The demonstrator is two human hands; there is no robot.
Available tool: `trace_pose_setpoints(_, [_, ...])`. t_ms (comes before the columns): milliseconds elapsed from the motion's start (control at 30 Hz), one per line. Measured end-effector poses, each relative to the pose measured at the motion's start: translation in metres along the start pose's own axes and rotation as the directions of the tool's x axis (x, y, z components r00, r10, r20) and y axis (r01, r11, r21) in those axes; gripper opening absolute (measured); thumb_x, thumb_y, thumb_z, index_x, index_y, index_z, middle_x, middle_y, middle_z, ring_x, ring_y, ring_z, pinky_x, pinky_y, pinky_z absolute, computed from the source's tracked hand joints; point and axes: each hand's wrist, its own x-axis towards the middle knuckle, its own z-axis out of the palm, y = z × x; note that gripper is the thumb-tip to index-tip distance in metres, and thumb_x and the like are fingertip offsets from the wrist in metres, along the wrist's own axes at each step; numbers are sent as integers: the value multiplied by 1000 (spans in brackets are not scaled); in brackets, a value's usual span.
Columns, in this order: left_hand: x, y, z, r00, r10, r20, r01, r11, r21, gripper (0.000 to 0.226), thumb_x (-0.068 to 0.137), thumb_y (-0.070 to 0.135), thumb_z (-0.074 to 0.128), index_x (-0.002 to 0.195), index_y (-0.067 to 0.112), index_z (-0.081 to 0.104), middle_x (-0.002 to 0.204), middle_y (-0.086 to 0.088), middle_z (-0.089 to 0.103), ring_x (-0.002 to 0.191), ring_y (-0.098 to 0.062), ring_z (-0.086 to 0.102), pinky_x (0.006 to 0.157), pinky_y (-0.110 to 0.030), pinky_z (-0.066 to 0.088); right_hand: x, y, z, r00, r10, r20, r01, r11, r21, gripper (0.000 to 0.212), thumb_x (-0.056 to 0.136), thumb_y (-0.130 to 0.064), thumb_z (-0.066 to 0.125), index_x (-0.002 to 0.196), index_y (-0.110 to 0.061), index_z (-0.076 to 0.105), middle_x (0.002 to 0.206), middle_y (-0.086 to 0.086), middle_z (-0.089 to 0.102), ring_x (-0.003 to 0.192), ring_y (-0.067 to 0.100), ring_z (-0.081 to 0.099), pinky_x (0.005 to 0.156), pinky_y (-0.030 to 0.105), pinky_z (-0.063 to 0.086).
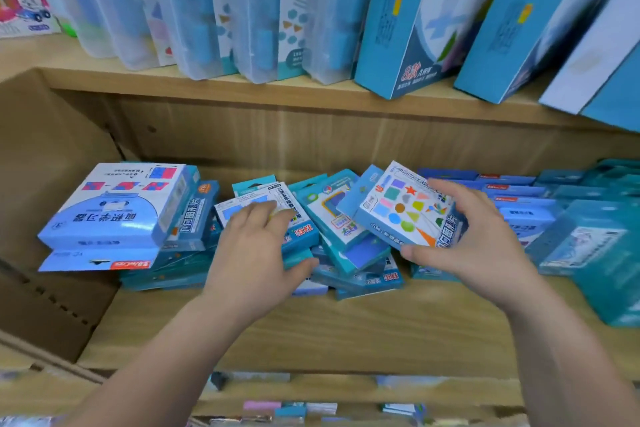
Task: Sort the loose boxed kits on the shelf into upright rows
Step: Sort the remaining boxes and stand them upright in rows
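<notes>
A jumble of small blue and white boxed kits [346, 246] lies tilted and overlapping on the middle of the wooden shelf [363, 329]. My right hand [464, 239] grips a box printed with coloured shapes [405, 208], lifted at a tilt above the jumble. My left hand [256, 253] is closed on a blue and white box [263, 204] at the left of the jumble, thumb under its front edge. A larger light blue box [114, 208] lies flat on a stack at the far left.
Rows of blue boxes [519, 194] stand at the right, with teal cases [595, 246] in front. A brown cardboard wall [52, 184] closes the left side. The shelf above holds clear plastic cases [194, 10] and tall blue boxes [415, 21].
</notes>
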Motion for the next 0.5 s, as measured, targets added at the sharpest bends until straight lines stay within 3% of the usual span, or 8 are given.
trace_pose_setpoints(200, [22, 32, 8, 999, 8, 53, -4, 998, -68, 105, 64, 83, 46, 146, 18, 42, 149, -10, 43, 138, -30, 36, 116, -40, 27, -52, 36, -47, 971, -32, 236, 29, 999, 15, 92, 41, -54, 87, 126, -49, 53, 125, -19, 52, 117, 6, 54, 92, 12, 42])
trace_pose_setpoints(267, [30, 41, 9, 998, 10, 70, -7, 999, -45, 112, 62, 88, 43, 149, 18, 38, 154, -14, 37, 141, -33, 32, 118, -42, 24, -64, 48, -54, 963, -29, 268, 27, 1000, 11, 86, 42, -49, 89, 122, -49, 56, 128, -18, 53, 118, 6, 54, 92, 11, 41])
trace_pose_setpoints(400, [44, 54, 9, 990, -22, 136, 26, 999, -30, 116, 62, 88, 58, 154, 23, 28, 160, -14, 25, 145, -33, 24, 118, -43, 20, -80, 74, -58, 930, 34, 366, -54, 998, 43, 85, 47, -33, 94, 123, -37, 58, 133, -12, 49, 119, -3, 52, 91, 7, 39])
trace_pose_setpoints(500, [56, 60, 12, 982, -53, 180, 51, 999, 17, 118, 60, 88, 59, 155, 27, 24, 161, -15, 21, 147, -34, 22, 120, -45, 19, -81, 100, -48, 900, 85, 427, -90, 996, -9, 85, 47, -37, 94, 123, -40, 56, 133, -22, 42, 124, -3, 46, 96, 9, 38])
